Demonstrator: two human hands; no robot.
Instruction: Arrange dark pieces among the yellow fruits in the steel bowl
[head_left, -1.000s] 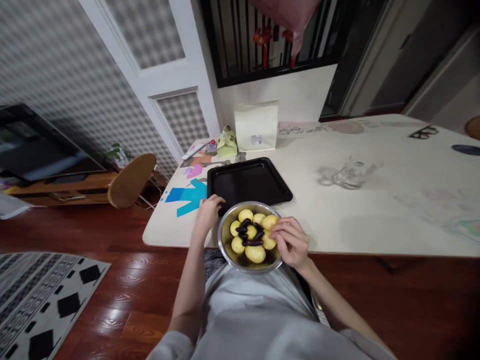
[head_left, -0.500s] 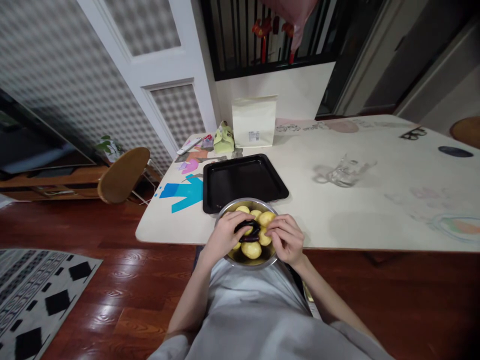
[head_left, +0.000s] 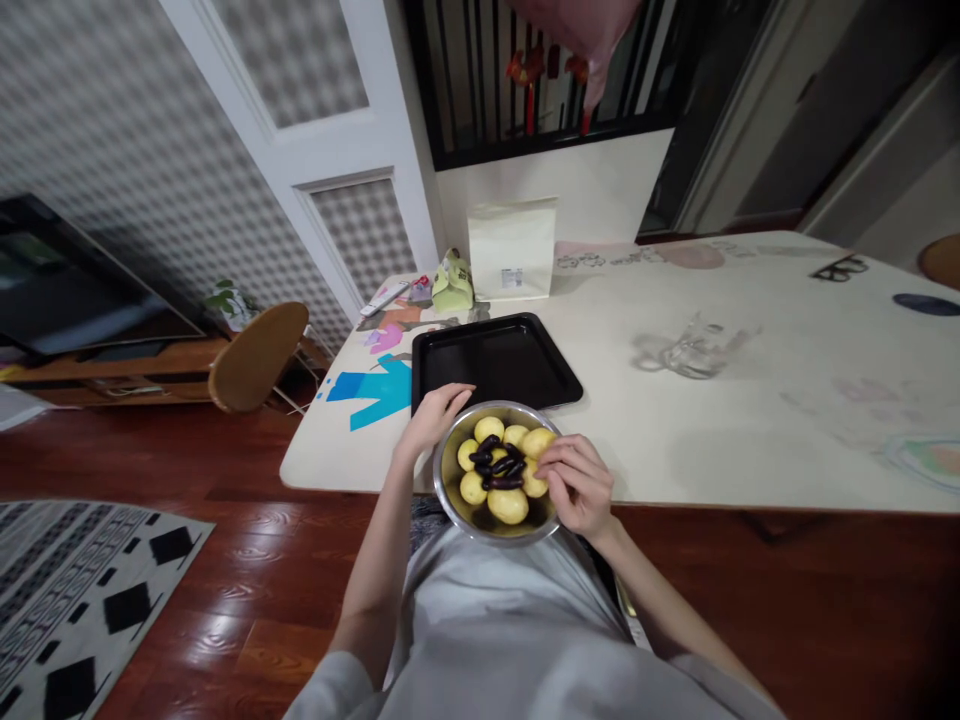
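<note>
A metal bowl (head_left: 448,500) sits at the table's front edge, close to my body. Inside it, several yellow round potatoes (head_left: 508,505) ring a cluster of small dark purple pieces (head_left: 504,467). My left hand (head_left: 435,418) is over the bowl's left rim and the tray's near corner, fingers stretched out, holding nothing. At the right side of the bowl, my right hand (head_left: 579,484) has its fingers bent over the rim, touching or close to a potato; whether it grips anything is hidden. Behind the bowl lies a black baking tray (head_left: 495,360).
On the white table (head_left: 645,440), a cream paper bag (head_left: 513,250) and a green packet (head_left: 453,283) stand behind the tray. A clear glass object (head_left: 694,350) is to the right, with dark glasses (head_left: 841,268) farther back. A wooden chair (head_left: 257,358) stands left.
My left hand has come off the dark pieces and moved up and left to the rim, its fingers now extended. The dark pieces lie uncovered. My right hand has barely moved.
</note>
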